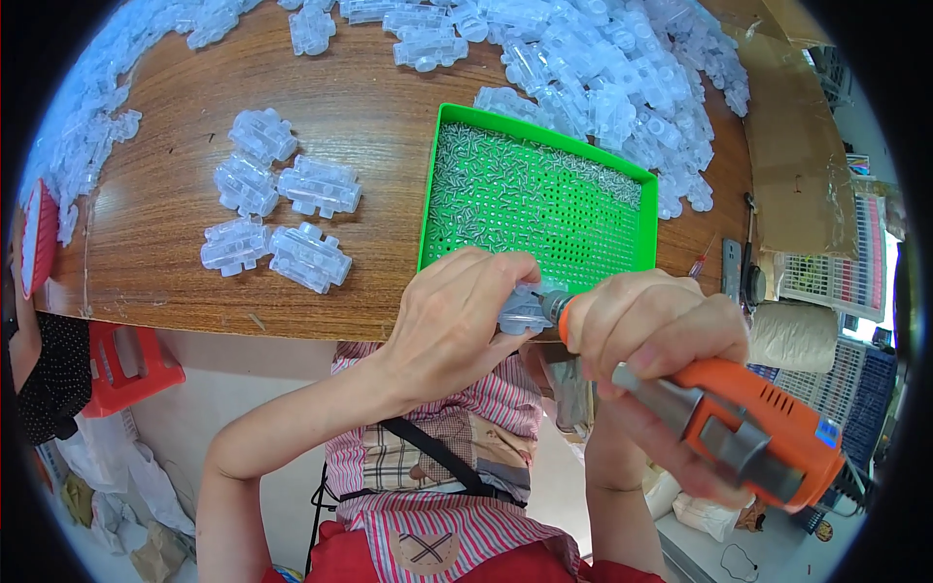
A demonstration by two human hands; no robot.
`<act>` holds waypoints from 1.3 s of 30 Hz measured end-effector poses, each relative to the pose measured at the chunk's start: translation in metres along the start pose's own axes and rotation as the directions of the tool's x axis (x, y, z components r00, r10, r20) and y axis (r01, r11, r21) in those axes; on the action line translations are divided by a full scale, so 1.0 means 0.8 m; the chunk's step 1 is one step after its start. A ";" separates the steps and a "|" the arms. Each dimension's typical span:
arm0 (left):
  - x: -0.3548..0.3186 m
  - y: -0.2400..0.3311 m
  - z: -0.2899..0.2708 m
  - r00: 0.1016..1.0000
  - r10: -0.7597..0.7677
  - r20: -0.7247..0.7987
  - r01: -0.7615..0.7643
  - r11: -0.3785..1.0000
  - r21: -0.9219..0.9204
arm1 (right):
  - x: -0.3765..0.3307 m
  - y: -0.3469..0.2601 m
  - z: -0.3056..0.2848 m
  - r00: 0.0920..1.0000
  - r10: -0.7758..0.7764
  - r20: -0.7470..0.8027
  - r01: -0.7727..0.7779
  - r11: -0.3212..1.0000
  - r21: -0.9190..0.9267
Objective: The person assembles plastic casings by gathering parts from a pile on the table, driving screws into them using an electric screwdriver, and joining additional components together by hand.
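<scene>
Between the fingers and thumb of my left hand (452, 306) is a clear plastic part (523, 313), held at the table's front edge. My right hand (661, 325) wraps round an orange electric screwdriver (748, 408). Its tip meets the clear part, or nearly so; the exact contact is too small to make out. Just beyond both hands lies a green perforated tray (432, 185) with many small silver screws (486, 175) strewn in it. To the left, several like clear parts (316, 185) rest in a loose group on the table.
A big heap of clear parts (612, 87) covers the back right of the brown wooden table (165, 194), and another pile (78, 126) lines the far left. A red stool (131, 369) stands below left. Cardboard (797, 146) and a small screwdriver (698, 264) are at the right.
</scene>
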State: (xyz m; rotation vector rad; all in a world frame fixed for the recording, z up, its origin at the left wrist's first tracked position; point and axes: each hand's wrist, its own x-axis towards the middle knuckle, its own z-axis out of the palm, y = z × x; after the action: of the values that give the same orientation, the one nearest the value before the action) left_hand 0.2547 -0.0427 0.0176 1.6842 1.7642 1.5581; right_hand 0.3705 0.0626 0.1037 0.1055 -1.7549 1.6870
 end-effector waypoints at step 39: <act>0.010 0.006 -0.076 0.955 0.298 0.008 -0.295 0.948 -0.117 | -0.068 0.021 0.031 0.994 -0.055 -0.092 -0.017 0.768 -0.641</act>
State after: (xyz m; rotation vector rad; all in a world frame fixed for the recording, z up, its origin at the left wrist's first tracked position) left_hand 0.2088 -0.0677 0.0497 1.9726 1.4279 1.7121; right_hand 0.3935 0.0214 0.0630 -0.2725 -2.1382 0.9660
